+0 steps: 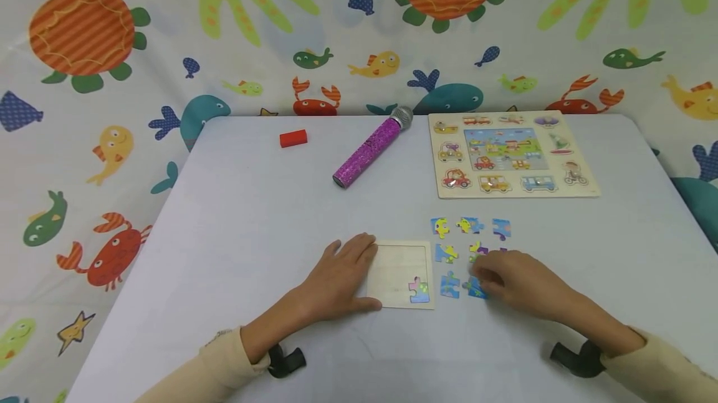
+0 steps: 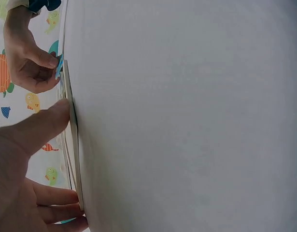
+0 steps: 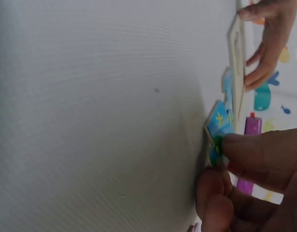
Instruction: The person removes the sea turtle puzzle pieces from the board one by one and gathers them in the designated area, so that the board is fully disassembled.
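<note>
A square wooden puzzle tray (image 1: 397,266) lies on the table, with one pink and blue puzzle piece (image 1: 419,291) in its lower right corner. My left hand (image 1: 340,278) rests at the tray's left side, fingers extended to its upper corner and thumb at the lower edge. To the right, my right hand (image 1: 518,281) pinches a blue puzzle piece (image 3: 219,121) with yellow and green marks between thumb and fingers, low over the table. Several loose puzzle pieces (image 1: 446,253) lie in rows beside the tray, some partly hidden by the right hand.
Behind the loose pieces lies a wooden vehicle peg puzzle board (image 1: 566,188). A glittery purple microphone (image 1: 367,154) and a red block (image 1: 293,138) lie toward the back. A sea-animal patterned cloth (image 1: 348,17) hangs behind the white table (image 1: 252,203).
</note>
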Demonstrator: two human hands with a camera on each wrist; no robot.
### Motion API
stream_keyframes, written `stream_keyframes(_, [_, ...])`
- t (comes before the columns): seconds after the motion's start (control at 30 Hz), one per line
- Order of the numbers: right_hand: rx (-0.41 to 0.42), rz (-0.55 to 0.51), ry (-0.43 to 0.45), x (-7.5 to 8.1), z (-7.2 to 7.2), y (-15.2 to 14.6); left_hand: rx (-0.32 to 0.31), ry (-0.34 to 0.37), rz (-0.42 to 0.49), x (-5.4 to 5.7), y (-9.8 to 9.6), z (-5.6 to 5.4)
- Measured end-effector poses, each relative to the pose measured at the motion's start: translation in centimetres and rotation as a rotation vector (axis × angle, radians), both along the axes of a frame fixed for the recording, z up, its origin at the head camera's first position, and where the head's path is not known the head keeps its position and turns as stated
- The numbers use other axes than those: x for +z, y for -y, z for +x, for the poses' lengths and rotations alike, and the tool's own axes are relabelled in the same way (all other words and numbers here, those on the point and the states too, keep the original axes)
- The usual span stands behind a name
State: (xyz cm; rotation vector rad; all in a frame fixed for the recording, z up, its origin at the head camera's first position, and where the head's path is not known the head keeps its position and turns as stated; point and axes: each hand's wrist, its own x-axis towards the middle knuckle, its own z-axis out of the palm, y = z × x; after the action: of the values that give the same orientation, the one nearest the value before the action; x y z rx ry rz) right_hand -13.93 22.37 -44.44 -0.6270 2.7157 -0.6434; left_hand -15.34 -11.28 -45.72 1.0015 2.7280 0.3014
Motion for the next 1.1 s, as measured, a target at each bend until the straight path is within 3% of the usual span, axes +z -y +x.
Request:
stream_keyframes(0.13, [-0.013, 0.079, -0.080, 0.1, 0.5, 0.7, 0.002, -0.005, -0.007, 0.0, 0.0, 0.0])
stream_keyframes(0.43, [-0.007, 0.093, -0.084, 0.4, 0.4, 0.6, 0.008, -0.009, -0.010, 0.2, 0.0, 0.1])
stream_keyframes(0.77, [-0.053, 0.212, -0.206, 0.2, 1.3, 1.5, 0.007, -0.006, -0.008, 0.3, 0.0, 0.1])
stream_keyframes(0.93, [-0.037, 0.148, -0.266, 1.6, 1.0, 2.5, 0.008, 0.002, -0.012, 0.3, -0.1, 0.0])
stream_keyframes(1.1, [0.083, 0.068, -0.249, 2.3, 0.4, 5.4, 0.006, 0.002, -0.005, 0.2, -0.1, 0.0])
